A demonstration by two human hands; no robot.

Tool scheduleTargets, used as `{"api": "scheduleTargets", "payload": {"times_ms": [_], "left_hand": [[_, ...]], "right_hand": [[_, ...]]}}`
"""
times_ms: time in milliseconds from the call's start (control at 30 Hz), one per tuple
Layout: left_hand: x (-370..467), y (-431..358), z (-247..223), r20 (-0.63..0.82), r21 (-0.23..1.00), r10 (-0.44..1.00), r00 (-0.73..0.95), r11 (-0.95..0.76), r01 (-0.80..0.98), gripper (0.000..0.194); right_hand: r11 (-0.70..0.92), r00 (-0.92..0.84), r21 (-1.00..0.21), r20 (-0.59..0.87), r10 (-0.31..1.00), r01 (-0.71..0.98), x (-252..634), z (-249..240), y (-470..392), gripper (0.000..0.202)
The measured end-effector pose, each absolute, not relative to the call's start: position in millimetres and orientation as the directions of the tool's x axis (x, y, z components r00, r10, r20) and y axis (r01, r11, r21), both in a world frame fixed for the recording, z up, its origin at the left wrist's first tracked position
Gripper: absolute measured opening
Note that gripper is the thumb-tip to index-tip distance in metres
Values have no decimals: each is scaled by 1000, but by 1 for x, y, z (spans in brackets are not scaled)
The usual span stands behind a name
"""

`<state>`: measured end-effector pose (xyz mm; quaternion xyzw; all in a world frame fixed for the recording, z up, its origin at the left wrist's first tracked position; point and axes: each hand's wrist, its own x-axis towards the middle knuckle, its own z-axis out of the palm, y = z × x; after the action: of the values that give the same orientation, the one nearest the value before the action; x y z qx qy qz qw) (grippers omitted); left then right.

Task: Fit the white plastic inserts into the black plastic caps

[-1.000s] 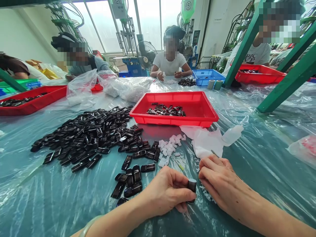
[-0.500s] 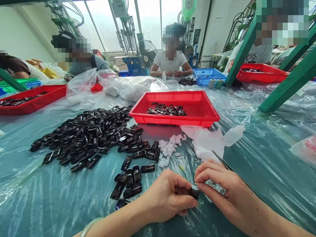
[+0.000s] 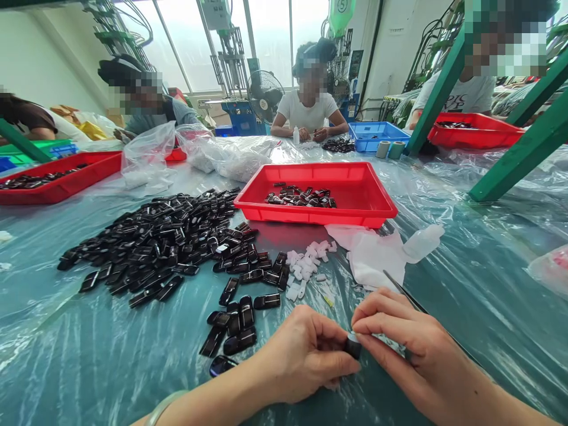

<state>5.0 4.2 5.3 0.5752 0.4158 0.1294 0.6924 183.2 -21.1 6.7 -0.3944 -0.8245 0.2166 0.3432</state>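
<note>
My left hand (image 3: 306,355) is closed around a small glossy black plastic casing (image 3: 353,348), its end poking out between thumb and forefinger. A small whitish piece (image 3: 352,337) shows at that end. My right hand (image 3: 399,340) pinches at this whitish piece with thumb and forefinger, touching the casing's tip. A thin dark pointed tool (image 3: 402,290) sticks out past the right hand's knuckles; whether the hand holds it cannot be told. Small clear bits lie partly hidden behind the right fingers. Loose black casings (image 3: 239,322) lie left of my hands, beside small white pieces (image 3: 306,260).
A large heap of black casings (image 3: 164,239) covers the left of the plastic-covered table. Ahead stands a red tray (image 3: 315,216) with more casings. A white cloth (image 3: 377,257) and a translucent bottle (image 3: 423,242) lie to the right. Green posts (image 3: 519,148) rise there; several people sit around.
Both hands stay together at the black casing, with only a slight shift of the fingers. The whole view has moved slightly to the right.
</note>
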Motion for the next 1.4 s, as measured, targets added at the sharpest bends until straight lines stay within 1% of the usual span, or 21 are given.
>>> {"api": "scheduleTargets", "payload": {"times_ms": [167, 367, 533, 767, 900, 967, 1033, 1100, 1167, 1267, 1367, 1400], "left_hand": [[6, 4, 3, -432, 902, 666, 608, 324, 285, 16], [6, 5, 1, -421, 907, 685, 595, 313, 281, 18], [6, 3, 1, -429, 903, 683, 591, 322, 285, 15], [8, 1, 0, -392, 920, 707, 588, 289, 265, 19], [7, 4, 1, -413, 910, 705, 577, 339, 237, 16], [5, 9, 7, -423, 905, 729, 539, 367, 215, 16], [2, 16, 19, -407, 913, 776, 482, 360, 191, 18], [-2, 26, 35, -373, 927, 831, 412, 318, 199, 21], [-4, 41, 52, -332, 930, 889, 315, 252, 268, 17], [-2, 73, 69, -266, 937, 934, 239, 193, 290, 15], [5, 110, 74, -199, 941, 966, 163, 142, 306, 10], [9, 122, 75, -175, 942, 974, 141, 124, 311, 11]], "right_hand": [[660, -461, -561, 473, 751, 499, 184, 5, -23, 18], [693, -462, -491, 518, 720, 528, 182, 3, -24, 20], [699, -470, -463, 521, 712, 545, 180, -1, -27, 19], [693, -485, -369, 515, 707, 619, 175, 1, -28, 22], [664, -436, -395, 526, 730, 635, 177, -1, -28, 17], [625, -394, -399, 523, 756, 670, 180, -3, -26, 25], [599, -372, -377, 522, 767, 707, 183, -5, -25, 32], [606, -390, -351, 519, 761, 714, 185, -6, -23, 32], [630, -429, -343, 505, 749, 696, 186, -5, -22, 30], [649, -461, -357, 486, 743, 672, 185, -3, -22, 27], [657, -464, -378, 486, 740, 652, 184, -1, -22, 26], [659, -463, -388, 488, 740, 644, 184, -2, -21, 26]]}}
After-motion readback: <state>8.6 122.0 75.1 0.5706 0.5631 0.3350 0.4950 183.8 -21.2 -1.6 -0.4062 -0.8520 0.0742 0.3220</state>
